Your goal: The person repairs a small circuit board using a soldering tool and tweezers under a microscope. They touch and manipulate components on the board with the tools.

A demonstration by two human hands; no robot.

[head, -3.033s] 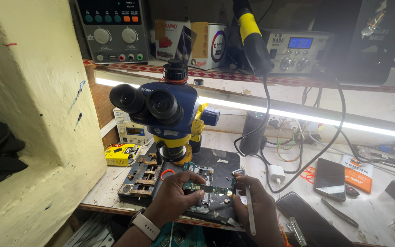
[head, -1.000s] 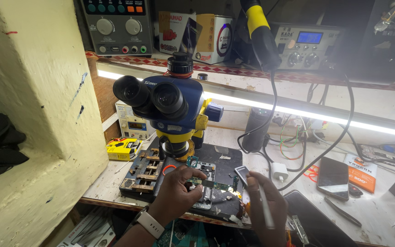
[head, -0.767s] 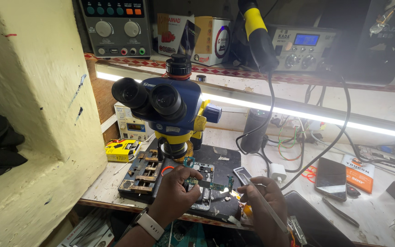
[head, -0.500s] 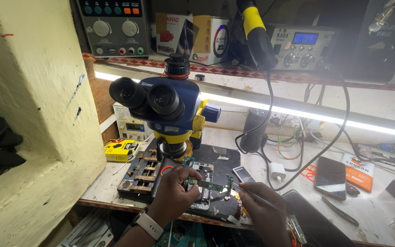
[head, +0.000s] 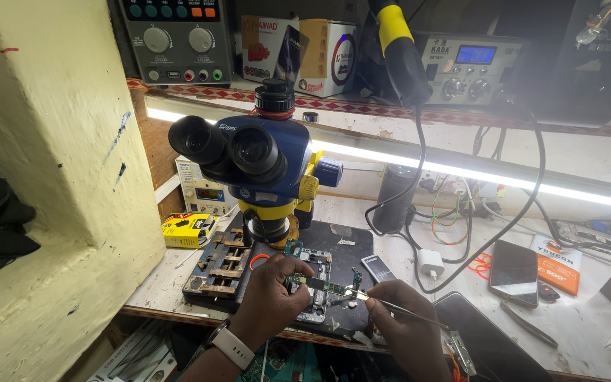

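Green circuit board (head: 325, 286) sits near the front edge of the table (head: 602, 325), just under the blue-and-yellow microscope (head: 270, 163). Left hand (head: 271, 297) has its fingers pinching the board's left end, right hand (head: 404, 329) has fingers pressed together around thin tweezers (head: 390, 304), tip touching the board. Dark phone (head: 513, 272) lies well off to the right.

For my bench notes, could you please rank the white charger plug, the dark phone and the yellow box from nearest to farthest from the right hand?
From the right hand:
1. White charger plug, just behind it.
2. Dark phone, farther right.
3. Yellow box, far left.
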